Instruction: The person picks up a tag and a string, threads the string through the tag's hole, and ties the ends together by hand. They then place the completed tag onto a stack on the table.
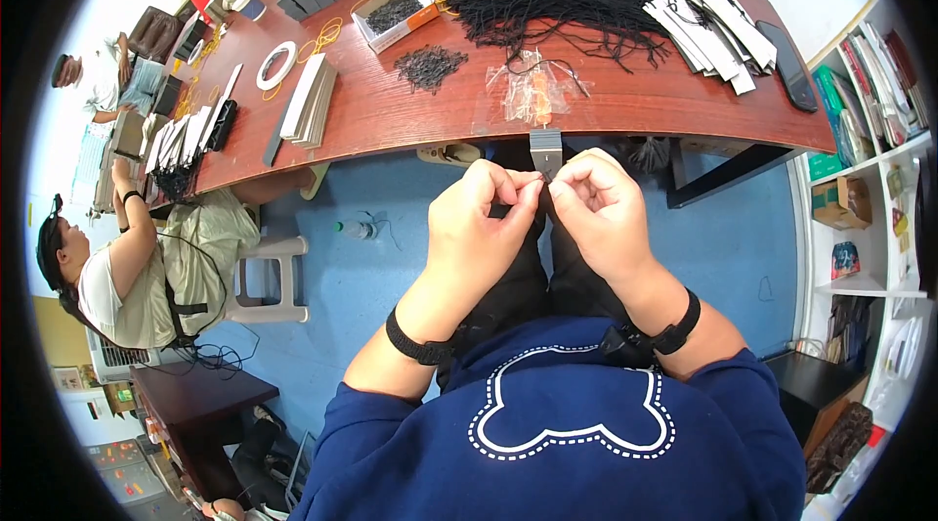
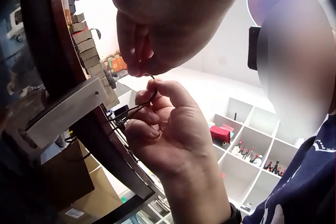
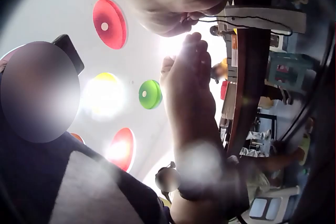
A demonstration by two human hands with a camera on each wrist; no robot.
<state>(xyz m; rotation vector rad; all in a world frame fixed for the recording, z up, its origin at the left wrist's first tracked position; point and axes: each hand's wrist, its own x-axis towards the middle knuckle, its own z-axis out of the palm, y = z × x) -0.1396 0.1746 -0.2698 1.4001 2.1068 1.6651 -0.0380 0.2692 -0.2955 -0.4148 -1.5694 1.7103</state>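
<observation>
By tabletop point(image 1: 376, 110), pinching black cord point(image 2: 155, 94) with left grip point(image 1: 482, 221) and right grip point(image 1: 603, 216); possibly risking a slip, holding something so thin.

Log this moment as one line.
left hand: pinches cord | right hand: pinches cord | grey tags: at table edge
</observation>
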